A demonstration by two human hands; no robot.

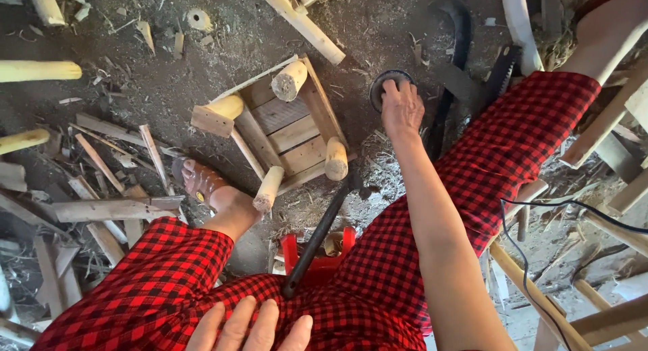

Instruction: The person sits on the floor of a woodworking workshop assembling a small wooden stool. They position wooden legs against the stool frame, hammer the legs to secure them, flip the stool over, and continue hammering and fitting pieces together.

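Right hand [402, 108] reaches down w/ fingers curled over a round dark disc [386, 88] on the dirt floor [169, 81], gripping its edge, just right of an upside-down wooden stool [280, 125] w/ legs up. Left hand [250, 329] lies open & flat on the red checked lap, holding nothing; dark tool handle [317, 239] leans between the knees.

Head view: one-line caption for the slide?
Right hand reaches a round dark disc beside an upturned pale wooden stool.
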